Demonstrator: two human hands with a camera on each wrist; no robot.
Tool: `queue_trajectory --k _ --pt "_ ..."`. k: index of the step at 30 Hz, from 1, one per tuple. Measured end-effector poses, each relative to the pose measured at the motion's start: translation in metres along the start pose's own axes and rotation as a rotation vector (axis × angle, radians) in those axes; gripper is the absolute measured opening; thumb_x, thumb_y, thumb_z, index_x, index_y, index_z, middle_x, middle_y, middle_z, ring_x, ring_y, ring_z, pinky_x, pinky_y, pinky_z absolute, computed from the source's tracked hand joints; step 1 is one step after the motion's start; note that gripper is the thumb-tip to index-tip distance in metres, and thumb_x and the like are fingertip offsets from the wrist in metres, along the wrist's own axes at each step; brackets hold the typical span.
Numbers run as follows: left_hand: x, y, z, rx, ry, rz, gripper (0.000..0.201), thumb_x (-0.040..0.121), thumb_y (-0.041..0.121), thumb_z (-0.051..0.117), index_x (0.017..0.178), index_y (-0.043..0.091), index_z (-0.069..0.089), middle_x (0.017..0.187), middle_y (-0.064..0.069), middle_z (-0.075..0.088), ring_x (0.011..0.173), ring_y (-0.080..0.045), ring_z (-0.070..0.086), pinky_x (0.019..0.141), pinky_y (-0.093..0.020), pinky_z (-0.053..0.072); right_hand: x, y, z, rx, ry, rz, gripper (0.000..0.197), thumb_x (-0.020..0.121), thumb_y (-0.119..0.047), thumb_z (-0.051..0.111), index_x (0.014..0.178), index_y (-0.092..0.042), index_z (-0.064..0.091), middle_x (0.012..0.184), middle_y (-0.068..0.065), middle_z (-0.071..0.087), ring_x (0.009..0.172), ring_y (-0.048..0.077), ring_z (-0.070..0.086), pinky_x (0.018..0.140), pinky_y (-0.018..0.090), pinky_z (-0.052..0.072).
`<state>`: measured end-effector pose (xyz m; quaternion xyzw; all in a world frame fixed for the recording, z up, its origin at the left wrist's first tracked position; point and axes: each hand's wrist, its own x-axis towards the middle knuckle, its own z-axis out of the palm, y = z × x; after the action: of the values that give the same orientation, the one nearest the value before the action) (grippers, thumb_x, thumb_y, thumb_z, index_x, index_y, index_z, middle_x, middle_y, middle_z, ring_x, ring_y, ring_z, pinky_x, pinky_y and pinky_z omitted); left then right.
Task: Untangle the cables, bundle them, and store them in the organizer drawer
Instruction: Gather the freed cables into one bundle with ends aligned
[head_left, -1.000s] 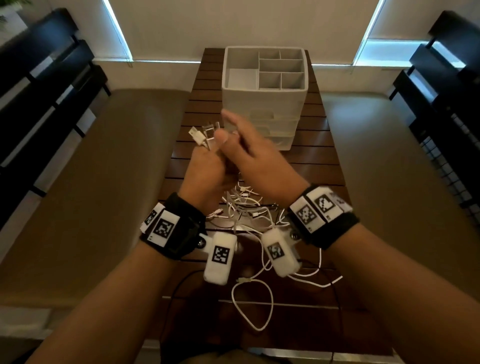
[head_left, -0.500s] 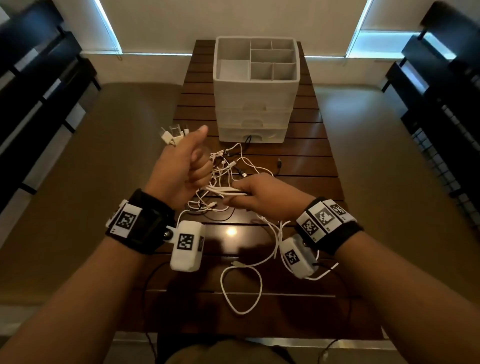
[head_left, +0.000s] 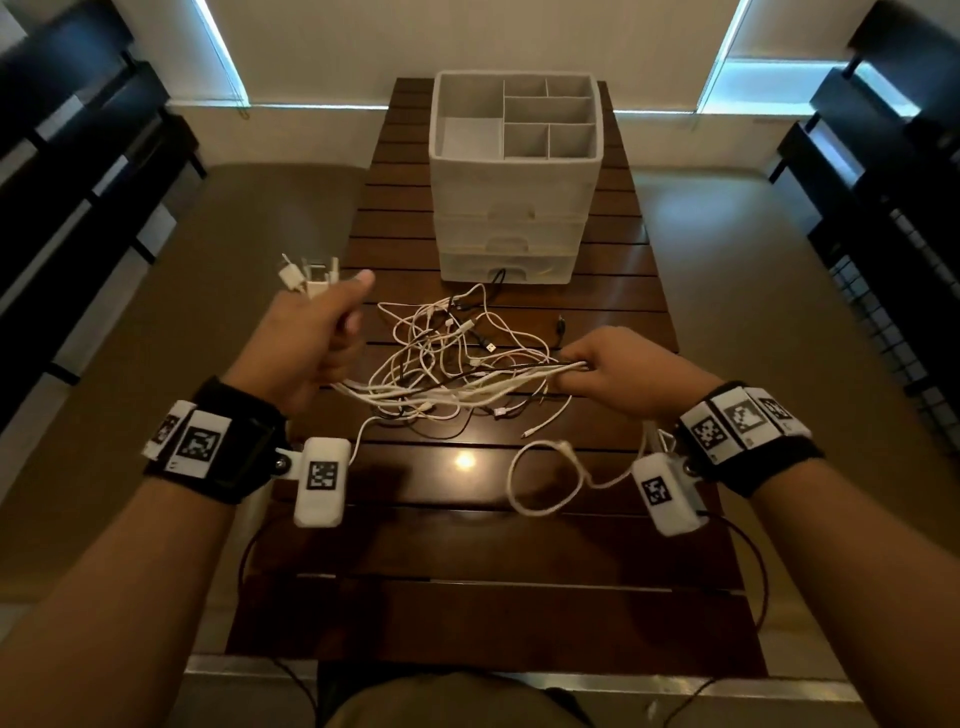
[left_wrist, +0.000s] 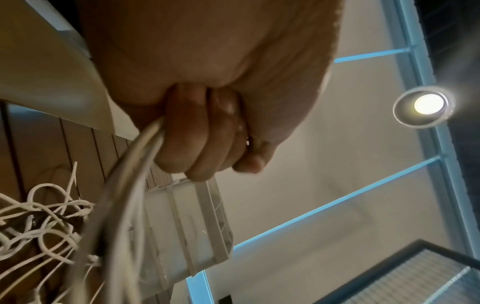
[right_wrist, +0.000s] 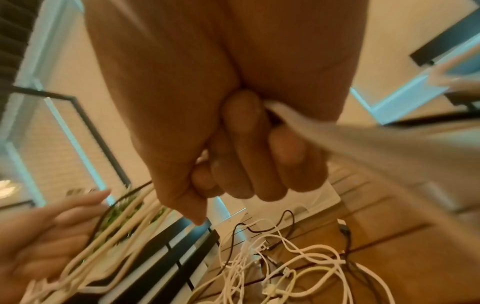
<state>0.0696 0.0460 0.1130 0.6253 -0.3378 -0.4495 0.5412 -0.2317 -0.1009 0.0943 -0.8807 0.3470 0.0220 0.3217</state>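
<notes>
hands: 2, left hand and right hand | organizer: 1, drawers: 3, top compartments: 6 | table: 1 | cables: tangled, mostly white, count unclear | wrist cameras: 2

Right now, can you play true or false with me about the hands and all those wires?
1. The left hand grips a bunch of white cables with the plugs sticking up above the fist. True.
2. The right hand is flat and holds nothing. False: its fingers curl round the same bunch of cables.
3. The white organizer stands at the far end of the wooden table. True.
4. All the cables are already inside the organizer's top compartments. False: those look empty, and a tangle lies on the table.
5. A black cable pokes out of the bottom drawer. True.
</notes>
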Motion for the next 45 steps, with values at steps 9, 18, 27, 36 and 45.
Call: queue_trajectory --k 9,18,27,36,45 --pt "-0.008 -0.009 0.082 0.548 -0.434 0.090 0.054 0.102 0.051 0.059 0.100 -0.002 0.069 0.056 0.011 0.044 0.048 -0.005 0.038 0.048 -0.021 0.033 0.024 -0.043 0.012 -0.282 0.003 -0.012 0.018 0.096 -0.043 0.064 0.087 -0.028 0.066 0.082 -0.001 0.061 0.074 0.019 0.062 0.067 0.033 0.049" --pt "-0.007 -0.013 0.097 0.719 -0.503 0.125 0.028 0.102 0.031 0.067 0.075 0.023 0.064 0.054 0.016 0.054 0.050 0.000 0.046 0.053 -0.015 0.035 0.014 -0.044 0.012 -0.151 0.011 -0.044 0.016 0.092 -0.040 0.073 0.087 -0.025 0.072 0.070 -0.008 0.060 0.061 0.008 0.054 0.055 0.023 0.039" --pt "-0.008 0.003 0.071 0.527 -0.287 0.262 0.032 0.107 0.031 0.058 0.089 0.008 0.070 0.074 -0.001 0.066 0.063 -0.017 0.059 0.061 -0.033 0.049 0.008 -0.045 0.006 0.304 0.060 -0.190 0.021 0.096 -0.043 0.070 0.104 -0.024 0.069 0.087 -0.005 0.071 0.072 0.011 0.068 0.066 0.030 0.060" --pt "-0.006 0.020 0.030 0.486 -0.115 0.232 0.038 0.108 0.026 0.057 0.083 -0.001 0.068 0.055 0.003 0.050 0.047 -0.011 0.042 0.049 -0.021 0.036 0.002 -0.037 -0.032 0.023 0.122 -0.157 0.034 0.099 -0.052 0.062 0.075 -0.028 0.064 0.067 -0.006 0.062 0.056 0.002 0.052 0.058 0.025 0.043" --pt "-0.011 0.010 0.034 0.390 -0.056 0.137 0.038 0.107 0.018 0.056 0.092 -0.016 0.062 0.046 0.011 0.040 0.040 -0.003 0.031 0.041 -0.016 0.026 -0.006 0.027 -0.033 -0.397 -0.108 0.295 0.044 0.094 -0.055 0.067 0.071 -0.018 0.063 0.068 -0.001 0.065 0.060 0.014 0.061 0.058 0.028 0.047"
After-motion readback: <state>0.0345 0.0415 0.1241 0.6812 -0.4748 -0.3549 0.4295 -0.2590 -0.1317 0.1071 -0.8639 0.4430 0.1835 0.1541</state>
